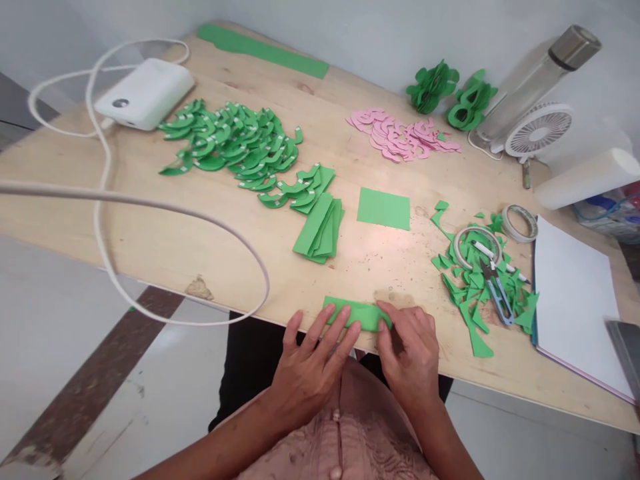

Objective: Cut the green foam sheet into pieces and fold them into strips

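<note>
A green paper strip [361, 313] lies at the table's front edge, below a flat green rectangle of paper [383, 209]. Spread fingers of my left hand [313, 360] rest on the strip's left and middle part. At its right end, my right hand [411, 343] pinches the paper between thumb and index finger. Up and to the left of my hands is a small stack of green strips [320, 230], with a large heap of curved green cutouts [235, 143] beyond it.
Pink cutouts [400, 137] and green paper shapes [433, 87] sit at the back. On the right are green scraps [480, 340], blue snips [497, 293], tape rolls [520, 223], white paper [575, 293] and a fan [540, 131]. A white cable [105, 250] loops from a white device [145, 93].
</note>
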Tool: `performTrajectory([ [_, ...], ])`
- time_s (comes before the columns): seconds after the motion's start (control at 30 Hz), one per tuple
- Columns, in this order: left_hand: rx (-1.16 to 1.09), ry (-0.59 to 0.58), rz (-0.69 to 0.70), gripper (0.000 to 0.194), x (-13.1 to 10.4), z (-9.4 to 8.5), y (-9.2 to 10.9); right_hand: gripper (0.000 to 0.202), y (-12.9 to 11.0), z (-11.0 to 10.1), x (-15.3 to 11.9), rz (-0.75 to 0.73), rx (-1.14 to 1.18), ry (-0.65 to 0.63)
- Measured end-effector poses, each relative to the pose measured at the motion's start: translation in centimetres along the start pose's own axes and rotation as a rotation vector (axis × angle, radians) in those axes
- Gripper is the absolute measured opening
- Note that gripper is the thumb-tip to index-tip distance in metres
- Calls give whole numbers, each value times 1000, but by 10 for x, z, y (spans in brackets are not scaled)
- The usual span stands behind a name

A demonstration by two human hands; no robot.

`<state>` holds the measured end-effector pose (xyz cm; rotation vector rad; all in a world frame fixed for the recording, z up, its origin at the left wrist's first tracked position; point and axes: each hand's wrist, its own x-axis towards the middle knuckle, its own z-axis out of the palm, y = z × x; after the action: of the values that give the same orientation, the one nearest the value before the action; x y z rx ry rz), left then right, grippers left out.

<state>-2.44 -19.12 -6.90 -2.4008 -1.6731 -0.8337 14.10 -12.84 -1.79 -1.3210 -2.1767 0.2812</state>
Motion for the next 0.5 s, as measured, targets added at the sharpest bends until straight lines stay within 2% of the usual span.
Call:
performTrajectory([
  [0.17, 12, 42, 5, 40, 0, 3, -1, 25, -1, 1, -1, 1, 1, 3],
  [0.4, 13, 40, 14, 40, 0, 4, 0, 25, 1, -1, -1, 41, -2, 0],
  [0.5, 14, 48, 13, 40, 0, 4, 0, 29, -4, -6, -6, 41, -29, 100],
])
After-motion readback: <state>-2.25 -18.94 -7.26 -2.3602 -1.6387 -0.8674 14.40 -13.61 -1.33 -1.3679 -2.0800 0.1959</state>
